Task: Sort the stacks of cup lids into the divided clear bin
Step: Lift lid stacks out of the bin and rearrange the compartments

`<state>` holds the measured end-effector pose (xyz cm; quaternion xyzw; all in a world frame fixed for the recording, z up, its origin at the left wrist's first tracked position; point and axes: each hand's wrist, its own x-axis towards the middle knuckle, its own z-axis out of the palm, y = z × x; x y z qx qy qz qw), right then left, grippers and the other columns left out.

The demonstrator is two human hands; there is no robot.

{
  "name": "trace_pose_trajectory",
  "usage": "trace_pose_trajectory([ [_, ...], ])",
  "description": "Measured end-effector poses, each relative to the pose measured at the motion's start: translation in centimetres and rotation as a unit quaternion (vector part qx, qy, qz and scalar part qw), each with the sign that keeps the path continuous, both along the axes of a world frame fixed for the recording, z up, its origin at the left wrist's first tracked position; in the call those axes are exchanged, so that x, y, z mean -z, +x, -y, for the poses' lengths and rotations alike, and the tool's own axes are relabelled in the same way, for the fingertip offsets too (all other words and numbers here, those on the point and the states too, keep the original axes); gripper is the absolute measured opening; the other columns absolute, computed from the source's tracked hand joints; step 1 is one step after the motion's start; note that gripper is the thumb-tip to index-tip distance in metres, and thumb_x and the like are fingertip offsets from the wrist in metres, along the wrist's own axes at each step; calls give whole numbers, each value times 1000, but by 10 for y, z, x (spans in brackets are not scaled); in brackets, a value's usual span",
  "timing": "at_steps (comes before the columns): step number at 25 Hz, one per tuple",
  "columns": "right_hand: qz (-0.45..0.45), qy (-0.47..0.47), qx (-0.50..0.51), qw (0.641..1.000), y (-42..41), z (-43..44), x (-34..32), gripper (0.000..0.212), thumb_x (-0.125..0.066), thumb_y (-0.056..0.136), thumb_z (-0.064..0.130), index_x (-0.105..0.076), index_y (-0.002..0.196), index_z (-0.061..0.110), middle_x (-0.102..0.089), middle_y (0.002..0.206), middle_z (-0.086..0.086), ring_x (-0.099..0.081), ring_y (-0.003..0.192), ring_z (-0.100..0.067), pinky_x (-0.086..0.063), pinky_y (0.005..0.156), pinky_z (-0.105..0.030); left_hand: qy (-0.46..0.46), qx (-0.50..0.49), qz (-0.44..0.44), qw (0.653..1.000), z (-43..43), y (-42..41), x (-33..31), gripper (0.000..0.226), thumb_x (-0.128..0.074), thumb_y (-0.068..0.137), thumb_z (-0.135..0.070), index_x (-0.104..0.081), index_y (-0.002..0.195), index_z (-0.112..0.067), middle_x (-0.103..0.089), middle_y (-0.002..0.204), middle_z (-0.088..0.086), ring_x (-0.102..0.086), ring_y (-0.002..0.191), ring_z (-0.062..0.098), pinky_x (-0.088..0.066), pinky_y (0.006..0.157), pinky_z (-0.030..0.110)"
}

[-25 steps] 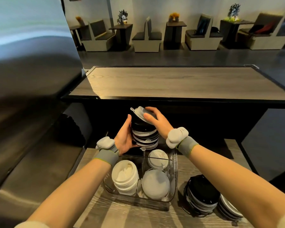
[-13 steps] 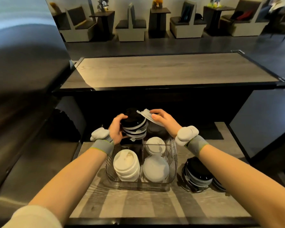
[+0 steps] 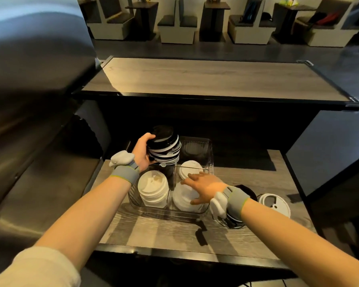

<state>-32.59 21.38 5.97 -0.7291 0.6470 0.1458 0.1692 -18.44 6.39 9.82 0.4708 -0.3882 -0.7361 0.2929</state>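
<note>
My left hand grips a stack of black and white lids, tilted, above the far left compartment of the clear divided bin. The bin holds a white lid stack near left, a flat white stack near right, and a small white lid behind it. My right hand hovers over the near right compartment, fingers spread, holding nothing. A single white lid lies on the shelf to the right. A black lid stack sits beside the bin, mostly hidden by my right wrist.
The bin rests on a wooden shelf below a higher wooden counter. A steel appliance fills the left side. A dark drop-off lies right of the shelf. Booth seats stand in the background.
My right hand took the white lid off the stack, left it on the shelf at the right, and came back over the bin. The left hand lowered the stack slightly leftward.
</note>
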Motion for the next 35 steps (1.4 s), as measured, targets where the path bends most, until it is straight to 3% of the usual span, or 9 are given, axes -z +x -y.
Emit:
trace_pose_trajectory([
  [2,17,-11,27,999,2,3,-9,60,-57,87,43,-38,139,20,-42,143,-14,-37,134,-30,-34,108,-40,-3,6,1,1000,0,1,3,17,-47,91,-28,-56,81,-16,-59,81,2,-56,76,17,-44,66,29],
  [4,111,-143,98,978,0,10,-26,38,-54,90,36,-56,117,9,-58,116,-13,-50,111,-26,-43,90,-37,-2,21,4,1000,1,5,6,17,-47,90,-27,-55,91,-12,-58,83,2,-57,79,18,-45,65,28],
  [7,263,-343,171,885,2,32,-52,29,-62,87,30,-56,103,6,-52,95,-2,-46,90,-15,-39,79,-26,-33,60,25,997,2,6,6,25,-47,90,-26,-51,112,-14,-59,101,7,-58,93,23,-46,66,28],
  [12,334,-227,167,899,21,75,-65,77,-69,80,39,-30,144,20,-34,147,-8,-28,137,-22,-27,111,-31,-69,93,39,992,6,10,-2,39,-47,91,-26,-49,129,-17,-61,108,8,-59,91,20,-47,67,29],
  [19,442,-227,278,822,33,106,-61,59,-52,93,36,-30,144,16,-34,146,-13,-35,136,-25,-29,107,-27,-37,120,-26,992,20,18,-1,58,-21,92,-64,-56,120,-27,-64,122,7,-59,117,27,-50,92,45],
  [23,535,-195,316,759,35,118,-62,55,-46,96,32,-27,145,15,-32,150,-14,-34,138,-26,-28,113,-33,-46,119,-23,991,29,23,2,46,-30,95,-56,-59,119,-28,-66,117,3,-60,113,23,-53,81,38],
  [28,615,-200,341,682,34,130,-61,48,-47,96,25,-33,140,17,-41,142,-18,-41,132,-31,-33,114,-43,-100,46,52,993,53,27,10,42,-49,93,-16,-44,134,-19,-57,107,7,-54,103,26,-46,66,30],
  [30,563,-219,352,715,23,131,-53,46,-54,91,27,-39,135,23,-43,137,-18,-42,129,-34,-34,112,-46,-88,14,44,995,73,37,9,42,-52,89,-17,-47,130,-19,-57,96,3,-54,97,25,-45,62,29],
  [35,266,-127,290,910,20,137,-32,52,-59,86,37,-43,133,24,-43,135,-18,-34,128,-37,-29,106,-38,-87,-51,51,994,106,59,6,35,-52,88,-17,-50,124,-18,-56,86,1,-56,79,18,-44,56,28],
])
